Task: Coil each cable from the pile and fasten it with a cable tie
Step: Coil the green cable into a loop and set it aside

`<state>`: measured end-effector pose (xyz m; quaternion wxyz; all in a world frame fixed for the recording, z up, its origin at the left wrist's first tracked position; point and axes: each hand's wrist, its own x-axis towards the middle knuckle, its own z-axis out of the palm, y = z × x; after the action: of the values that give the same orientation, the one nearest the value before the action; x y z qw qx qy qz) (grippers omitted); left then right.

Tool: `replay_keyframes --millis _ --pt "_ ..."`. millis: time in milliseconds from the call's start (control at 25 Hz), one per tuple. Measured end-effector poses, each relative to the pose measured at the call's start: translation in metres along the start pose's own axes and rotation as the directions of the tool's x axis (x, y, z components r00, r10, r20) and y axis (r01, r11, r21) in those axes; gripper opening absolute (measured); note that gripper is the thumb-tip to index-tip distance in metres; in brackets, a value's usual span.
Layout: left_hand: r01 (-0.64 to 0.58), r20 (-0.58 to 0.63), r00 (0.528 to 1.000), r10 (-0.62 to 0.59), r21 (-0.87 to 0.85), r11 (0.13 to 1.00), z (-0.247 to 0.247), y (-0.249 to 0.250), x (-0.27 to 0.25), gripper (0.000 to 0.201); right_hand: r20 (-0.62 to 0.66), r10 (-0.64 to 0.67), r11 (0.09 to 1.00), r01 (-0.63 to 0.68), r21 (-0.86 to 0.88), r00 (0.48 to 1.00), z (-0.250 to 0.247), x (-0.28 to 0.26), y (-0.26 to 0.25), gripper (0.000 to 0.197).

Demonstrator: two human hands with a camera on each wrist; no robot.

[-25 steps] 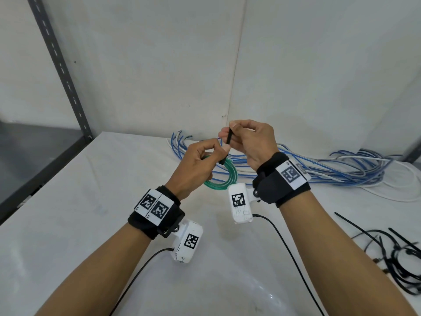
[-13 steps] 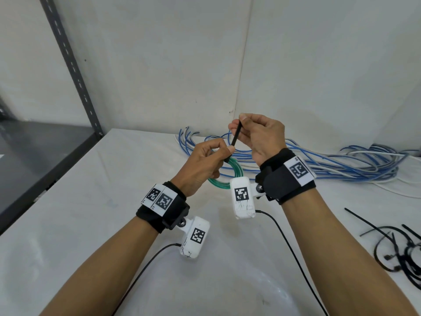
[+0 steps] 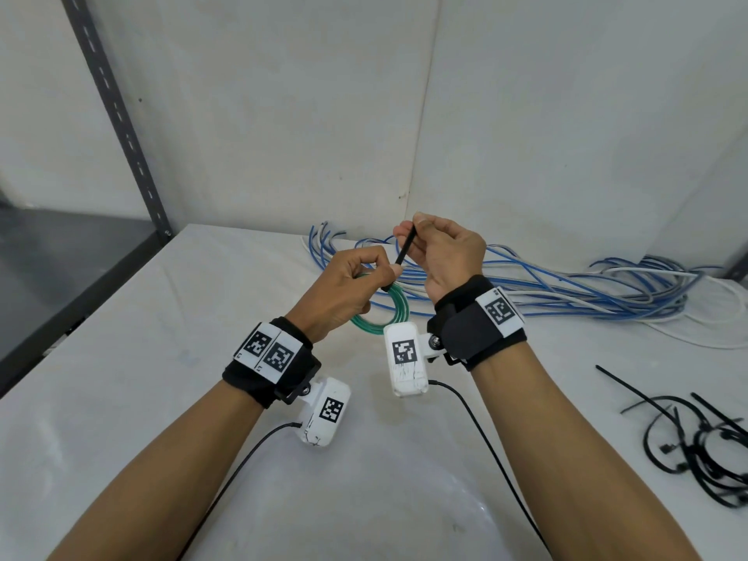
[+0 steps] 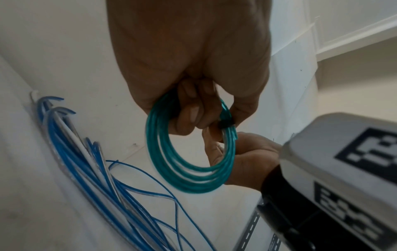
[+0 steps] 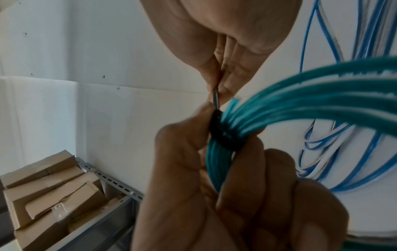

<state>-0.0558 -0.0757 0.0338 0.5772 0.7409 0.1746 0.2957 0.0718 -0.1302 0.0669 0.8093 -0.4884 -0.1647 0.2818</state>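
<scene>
Your left hand [image 3: 344, 289] grips the coiled teal-green plastic cable [image 3: 386, 315], fingers curled through the loop and thumb pinching the bundle where the black plastic cable tie [image 5: 225, 134] wraps it. Your right hand [image 3: 445, 251] pinches the tie's free tail between thumb and forefinger, and the tail runs straight up from the coil. Both hands are raised above the white worktop [image 3: 141, 378], toward its far edge. Behind them, a loose pile of blue and white cables [image 3: 587, 289] lies along that far edge. A tangle of spare black cable ties [image 3: 696, 435] sits by the right edge.
</scene>
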Motion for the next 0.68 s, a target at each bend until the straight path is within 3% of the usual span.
replay_keyframes --millis 240,320,400,480,520,600,680 --pt "-0.006 0.041 0.999 0.005 0.018 1.000 -0.005 -0.003 0.004 0.034 0.015 0.073 0.995 -0.074 0.065 0.997 0.003 -0.004 0.001 0.007" --pt "-0.004 0.046 0.999 0.011 -0.141 0.990 -0.016 -0.004 0.007 0.032 0.125 0.123 0.983 -0.138 0.123 0.985 0.003 -0.011 -0.007 0.006" --pt "0.036 0.083 0.997 -0.001 -0.422 0.906 -0.029 0.002 0.007 0.029 0.309 0.096 0.985 -0.134 0.105 0.946 0.006 -0.020 -0.020 0.007" --pt "0.077 0.141 0.990 0.009 -0.589 0.805 -0.039 0.008 0.007 0.032 0.444 -0.006 1.000 -0.004 0.021 0.896 0.010 -0.031 -0.031 0.010" --pt "0.081 0.133 0.991 -0.001 -0.600 0.796 -0.042 0.009 0.006 0.033 0.464 -0.067 0.996 0.087 -0.023 0.883 0.014 -0.035 -0.035 0.012" --pt "0.131 0.099 0.991 -0.094 -0.491 0.862 -0.047 0.005 0.005 0.052 0.428 -0.179 0.963 0.246 -0.107 0.886 0.021 -0.036 -0.036 0.014" --pt "0.232 0.127 0.970 -0.207 -0.239 0.943 -0.054 0.000 0.000 0.065 0.393 -0.280 0.881 0.397 -0.257 0.876 0.027 -0.032 -0.032 0.011"
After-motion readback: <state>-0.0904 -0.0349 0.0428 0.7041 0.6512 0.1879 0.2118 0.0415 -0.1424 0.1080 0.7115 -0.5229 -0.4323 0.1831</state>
